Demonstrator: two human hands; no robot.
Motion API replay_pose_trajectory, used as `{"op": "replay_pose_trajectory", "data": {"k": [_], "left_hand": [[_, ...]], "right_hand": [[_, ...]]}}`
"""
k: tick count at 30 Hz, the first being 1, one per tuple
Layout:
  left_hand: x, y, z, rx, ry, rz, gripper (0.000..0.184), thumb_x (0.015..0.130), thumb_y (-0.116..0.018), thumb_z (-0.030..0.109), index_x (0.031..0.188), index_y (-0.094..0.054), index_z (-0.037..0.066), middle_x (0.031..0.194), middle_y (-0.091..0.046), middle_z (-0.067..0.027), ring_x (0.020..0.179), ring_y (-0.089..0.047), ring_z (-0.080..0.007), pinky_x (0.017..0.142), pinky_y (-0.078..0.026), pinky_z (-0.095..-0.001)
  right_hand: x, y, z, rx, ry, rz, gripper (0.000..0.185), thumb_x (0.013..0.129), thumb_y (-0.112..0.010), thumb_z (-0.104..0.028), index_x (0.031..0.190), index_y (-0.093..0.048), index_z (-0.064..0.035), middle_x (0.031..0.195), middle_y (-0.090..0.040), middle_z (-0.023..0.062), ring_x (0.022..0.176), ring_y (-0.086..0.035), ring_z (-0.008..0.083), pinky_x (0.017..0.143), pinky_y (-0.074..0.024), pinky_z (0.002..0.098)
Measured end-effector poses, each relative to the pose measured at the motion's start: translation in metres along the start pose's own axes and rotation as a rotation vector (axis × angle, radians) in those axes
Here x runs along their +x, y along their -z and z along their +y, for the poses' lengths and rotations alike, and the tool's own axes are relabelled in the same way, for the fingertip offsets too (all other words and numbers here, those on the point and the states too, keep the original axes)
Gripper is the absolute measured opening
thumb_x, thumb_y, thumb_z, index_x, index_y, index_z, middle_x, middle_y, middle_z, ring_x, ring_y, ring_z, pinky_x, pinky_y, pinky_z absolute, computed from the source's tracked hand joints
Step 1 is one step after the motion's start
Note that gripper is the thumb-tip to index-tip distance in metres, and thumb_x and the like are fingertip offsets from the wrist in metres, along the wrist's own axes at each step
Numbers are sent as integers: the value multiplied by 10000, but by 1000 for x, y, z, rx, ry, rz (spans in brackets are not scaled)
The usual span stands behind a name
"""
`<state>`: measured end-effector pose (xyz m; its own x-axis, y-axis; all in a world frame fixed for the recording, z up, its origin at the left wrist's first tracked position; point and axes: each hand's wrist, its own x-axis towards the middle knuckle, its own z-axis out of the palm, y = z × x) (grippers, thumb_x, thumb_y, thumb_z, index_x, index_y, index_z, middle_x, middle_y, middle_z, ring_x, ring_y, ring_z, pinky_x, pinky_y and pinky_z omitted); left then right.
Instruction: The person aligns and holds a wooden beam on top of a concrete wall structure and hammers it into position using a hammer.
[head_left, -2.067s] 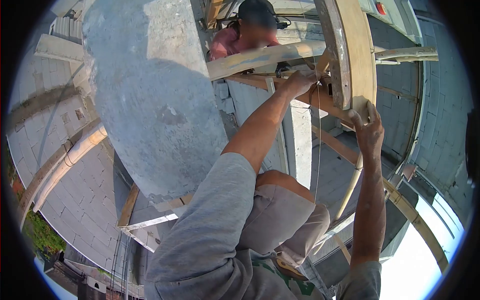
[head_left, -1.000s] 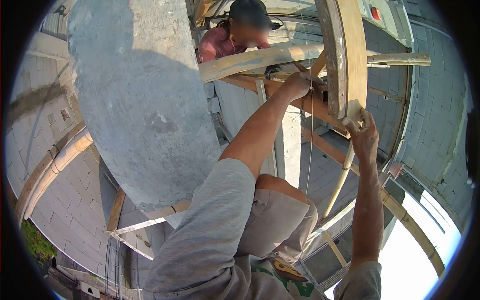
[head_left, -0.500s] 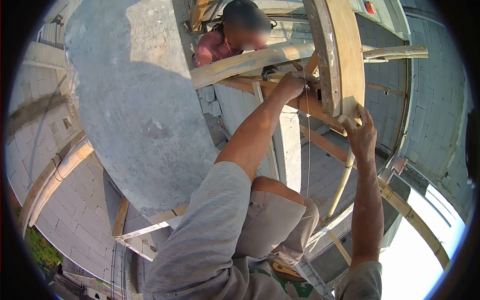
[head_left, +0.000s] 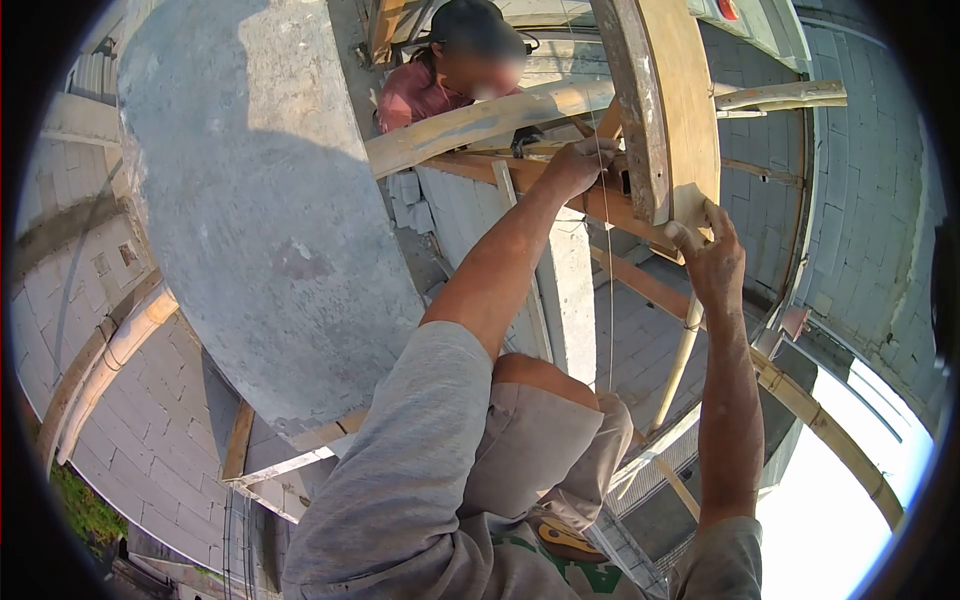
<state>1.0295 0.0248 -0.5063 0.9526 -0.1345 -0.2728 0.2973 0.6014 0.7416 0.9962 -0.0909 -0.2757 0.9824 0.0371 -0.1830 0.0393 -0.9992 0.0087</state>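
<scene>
A pale wooden plank (head_left: 688, 110) stands on end beside a darker, worn board (head_left: 640, 120) at upper right. My right hand (head_left: 712, 255) is closed on the plank's lower end, thumb on one side and fingers on the other. To the left of the boards, my left hand (head_left: 580, 168) is closed, its fingertips close to a thin string (head_left: 609, 290) and a reddish-brown beam (head_left: 620, 210). Whatever those fingertips grip is too small and partly hidden to make out. The string hangs down past my left hand.
A broad grey concrete slab (head_left: 270, 230) fills the left side. Behind a curved bamboo pole (head_left: 480, 125) is a co-worker in a red top (head_left: 410, 95). More bamboo poles (head_left: 830, 440) surround me, with a block wall (head_left: 860, 170) at right and a drop below.
The view has shifted a little, so everything sits slightly further left and up. Both hands keep nearly the same positions at the boards.
</scene>
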Motion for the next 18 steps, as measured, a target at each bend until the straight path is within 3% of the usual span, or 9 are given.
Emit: {"op": "replay_pose_trajectory", "data": {"k": [4,7,10,13,15,18], "left_hand": [[16,6,-20,362,31,-21,257,957,-591,232,1051,-717,28,955,-727,-120,875,-671,-200,798,-501,-321],[20,10,-31,400,31,-4,305,938,-600,296,1016,-722,27,953,-727,-146,905,-689,-219,810,-507,-343],[13,8,-18,491,-3,61,273,937,-588,256,949,-736,27,893,-734,-146,859,-704,-234,766,-518,-363],[9,6,4,227,218,-50,278,930,-592,263,891,-739,31,815,-728,-146,787,-704,-276,723,-522,-384],[20,9,-21,469,-91,56,369,940,-577,346,822,-715,25,733,-685,-174,714,-674,-315,684,-496,-409],[35,14,-50,501,-167,-3,419,959,-535,373,815,-689,11,682,-648,-161,710,-667,-312,701,-488,-421]], "right_hand": [[-1,2,-4,-14,-4,-15,835,716,-787,-539,1257,-542,47,1114,-660,234,1072,-660,350,874,-553,446],[0,2,-3,-7,-6,-18,830,724,-787,-528,1267,-537,47,1144,-648,236,1095,-647,358,889,-546,451],[0,1,-2,-26,-19,-31,823,734,-786,-517,1280,-532,44,1202,-622,239,1153,-613,365,933,-524,454],[-1,6,-7,-45,-73,-61,827,728,-799,-494,1293,-527,45,1295,-567,259,1244,-546,373,1015,-475,451],[0,0,1,12,-88,-57,840,709,-820,-471,1296,-521,50,1320,-544,283,1253,-536,386,1026,-469,448],[-6,-5,3,36,-48,17,864,668,-851,-442,1296,-519,49,1329,-524,311,1276,-509,403,1044,-450,452]]}}
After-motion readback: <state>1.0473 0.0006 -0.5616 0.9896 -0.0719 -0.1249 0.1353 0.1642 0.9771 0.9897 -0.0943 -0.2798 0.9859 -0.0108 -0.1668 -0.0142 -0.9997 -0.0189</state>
